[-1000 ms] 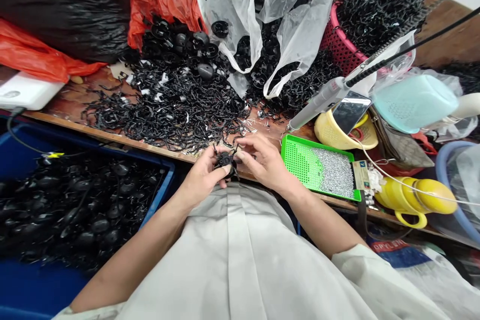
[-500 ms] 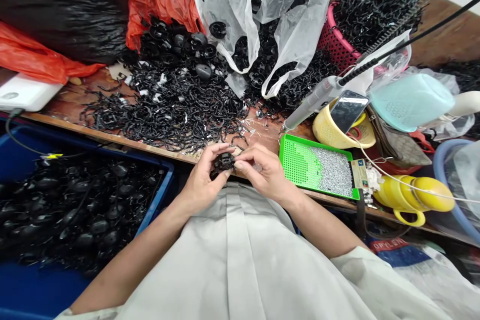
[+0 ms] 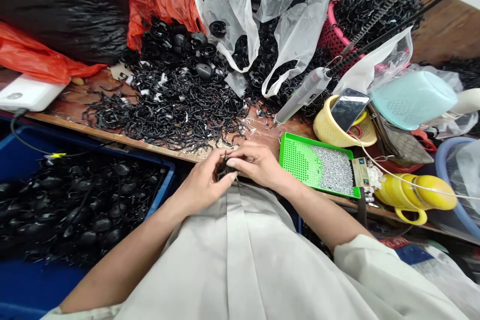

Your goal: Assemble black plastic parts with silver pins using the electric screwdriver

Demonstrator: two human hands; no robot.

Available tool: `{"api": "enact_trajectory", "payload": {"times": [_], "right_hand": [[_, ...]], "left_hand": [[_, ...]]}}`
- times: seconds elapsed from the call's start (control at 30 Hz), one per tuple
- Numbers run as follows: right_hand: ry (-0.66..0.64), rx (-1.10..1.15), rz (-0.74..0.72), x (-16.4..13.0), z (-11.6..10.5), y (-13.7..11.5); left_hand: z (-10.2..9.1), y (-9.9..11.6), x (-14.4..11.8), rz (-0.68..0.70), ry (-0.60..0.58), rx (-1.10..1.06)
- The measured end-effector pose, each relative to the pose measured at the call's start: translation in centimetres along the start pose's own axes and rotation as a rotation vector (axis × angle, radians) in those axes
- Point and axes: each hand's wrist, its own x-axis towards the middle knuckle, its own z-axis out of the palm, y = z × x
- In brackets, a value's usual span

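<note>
Between my two hands, just in front of the bench edge, is a small black plastic part (image 3: 224, 167), mostly covered by fingers. My left hand (image 3: 202, 182) is closed around its left side, thumb below. From the right, my right hand (image 3: 257, 164) presses thumb and fingertips onto the same part. Beyond the hands a heap of thin black plastic pieces (image 3: 176, 110) spreads over the wooden bench (image 3: 268, 132), with small white pieces among them. Thin metal pins (image 3: 252, 126) lie scattered at its right end.
A green tray (image 3: 300, 160) of small metal pieces sits right of my hands. Above it hangs a grey electric screwdriver (image 3: 302, 95). A yellow basket (image 3: 324, 127) holds a phone (image 3: 349, 109). At left stands a blue bin (image 3: 159, 190) of black parts. A clear plastic bag (image 3: 232, 0) is behind.
My right hand has shifted left and closed further over the black part, which is now more hidden. The hanging screwdriver has swung slightly left and up.
</note>
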Motion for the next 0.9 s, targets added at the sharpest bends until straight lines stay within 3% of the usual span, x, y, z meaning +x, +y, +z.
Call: {"api": "enact_trajectory", "payload": {"times": [0.1,0.2,0.3,0.37,0.47,0.57,0.63,0.7,0.77,0.83,0.9], "right_hand": [[-0.14,-0.16,-0.083,0.6,-1.0,0.5],[-0.372,-0.325,-0.219,0.9,-2.3,-0.3],[-0.514,-0.46,-0.235,0.9,-2.9,-1.5],[-0.514,-0.49,-0.177,0.6,-2.6,-1.9],[-0.338,-0.246,0.139,0.1,-1.0,-1.8],[-0.163,0.426,0.638,0.0,0.7,-1.7],[-0.149,0.847,0.841,0.0,0.8,-1.8],[-0.151,0.999,0.882,-0.2,-0.7,-1.7],[-0.003,0.867,0.814,-0.8,-3.5,-1.2],[0.392,0.54,0.66,-1.6,-7.0,0.0],[0.766,0.224,0.464,-2.2,-10.1,1.7]], "left_hand": [[-0.4,-0.3,0.8,-0.291,-0.127,-0.25],[-0.7,-0.3,1.0,-0.451,-0.294,-0.508],[-0.5,0.0,0.9,-0.459,-0.354,-0.534],[0.2,0.2,0.7,-0.353,-0.255,-0.35],[1.5,0.1,0.3,-0.069,0.044,0.118],[2.3,-0.6,0.6,0.207,0.282,0.427],[2.3,-0.9,1.4,0.289,0.343,0.404],[1.9,-1.0,2.4,0.189,0.317,0.192],[1.3,-0.9,3.4,-0.033,0.238,-0.133],[0.9,-0.6,4.0,-0.216,0.179,-0.426],[0.9,-0.2,4.4,-0.293,0.159,-0.6]]}}
